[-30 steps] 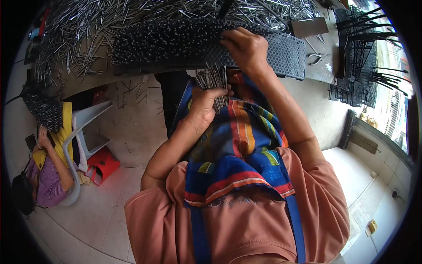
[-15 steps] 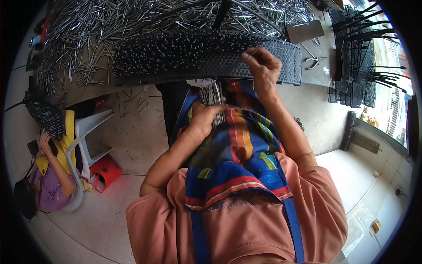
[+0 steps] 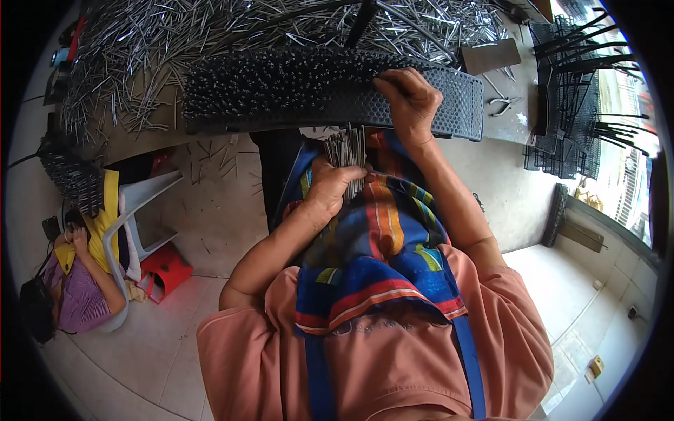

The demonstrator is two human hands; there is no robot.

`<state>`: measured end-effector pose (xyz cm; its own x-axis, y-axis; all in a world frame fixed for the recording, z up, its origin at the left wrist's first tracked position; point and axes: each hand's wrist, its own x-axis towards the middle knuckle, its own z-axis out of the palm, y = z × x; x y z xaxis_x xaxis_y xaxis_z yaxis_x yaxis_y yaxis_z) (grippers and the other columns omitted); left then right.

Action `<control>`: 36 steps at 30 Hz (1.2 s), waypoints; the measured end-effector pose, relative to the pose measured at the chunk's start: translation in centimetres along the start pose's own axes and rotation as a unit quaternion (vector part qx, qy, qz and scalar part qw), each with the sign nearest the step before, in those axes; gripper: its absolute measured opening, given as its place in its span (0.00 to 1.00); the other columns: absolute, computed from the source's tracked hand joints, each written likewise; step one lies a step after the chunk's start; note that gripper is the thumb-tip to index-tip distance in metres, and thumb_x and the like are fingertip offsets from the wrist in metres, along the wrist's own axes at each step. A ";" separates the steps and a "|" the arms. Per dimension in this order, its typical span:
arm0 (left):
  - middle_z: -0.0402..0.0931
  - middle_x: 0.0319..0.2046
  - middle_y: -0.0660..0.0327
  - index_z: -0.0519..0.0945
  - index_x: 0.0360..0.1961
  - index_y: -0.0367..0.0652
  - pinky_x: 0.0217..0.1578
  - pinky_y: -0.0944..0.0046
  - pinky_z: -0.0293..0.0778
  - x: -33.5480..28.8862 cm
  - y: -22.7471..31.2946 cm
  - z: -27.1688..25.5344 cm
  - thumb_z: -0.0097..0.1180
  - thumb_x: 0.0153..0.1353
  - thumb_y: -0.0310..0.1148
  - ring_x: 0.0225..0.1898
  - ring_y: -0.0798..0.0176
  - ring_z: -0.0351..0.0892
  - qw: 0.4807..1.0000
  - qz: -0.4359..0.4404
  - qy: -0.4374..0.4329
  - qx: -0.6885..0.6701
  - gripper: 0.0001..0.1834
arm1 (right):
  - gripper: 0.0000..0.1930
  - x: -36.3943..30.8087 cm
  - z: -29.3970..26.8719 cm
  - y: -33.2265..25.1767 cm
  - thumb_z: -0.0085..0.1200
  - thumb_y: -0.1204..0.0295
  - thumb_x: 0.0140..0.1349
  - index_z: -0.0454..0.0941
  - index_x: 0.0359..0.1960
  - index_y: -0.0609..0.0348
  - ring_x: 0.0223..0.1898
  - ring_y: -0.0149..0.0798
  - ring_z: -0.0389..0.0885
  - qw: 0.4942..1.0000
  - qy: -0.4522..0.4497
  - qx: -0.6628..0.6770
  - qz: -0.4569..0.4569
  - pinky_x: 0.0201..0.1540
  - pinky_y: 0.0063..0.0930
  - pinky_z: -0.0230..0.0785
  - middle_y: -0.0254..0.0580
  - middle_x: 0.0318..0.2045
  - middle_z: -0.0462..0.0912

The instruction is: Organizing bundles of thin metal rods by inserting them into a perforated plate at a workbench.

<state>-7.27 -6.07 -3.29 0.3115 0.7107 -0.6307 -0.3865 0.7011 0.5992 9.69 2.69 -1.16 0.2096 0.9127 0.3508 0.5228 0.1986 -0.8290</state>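
Left hand (image 3: 328,186) around rods (image 3: 345,149); right hand (image 3: 414,102) pinched, contents unclear, farther left over tray (image 3: 460,98) than before

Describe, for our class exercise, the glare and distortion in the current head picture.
In the head view, daylight washes out the barred opening at right; in the same view, loose metal rods glint, and fisheye distortion visibly bows the perforated tray.
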 end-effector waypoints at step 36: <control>0.82 0.34 0.54 0.79 0.44 0.33 0.31 0.61 0.84 0.9 0.7 1.5 0.56 0.50 0.12 0.31 0.59 0.84 0.997 -0.048 0.025 -0.058 0.18 | 0.06 -0.7 -2.0 1.4 0.61 0.87 0.52 0.82 0.32 0.68 0.33 0.26 0.78 0.995 0.016 0.097 -0.018 0.36 0.17 0.69 0.38 0.31 0.83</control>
<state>-6.01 -4.89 -2.71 0.3084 0.6354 -0.7079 -0.4554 0.7520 0.4766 11.91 1.58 -1.67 0.2223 0.8922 0.3931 0.3621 0.2988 -0.8829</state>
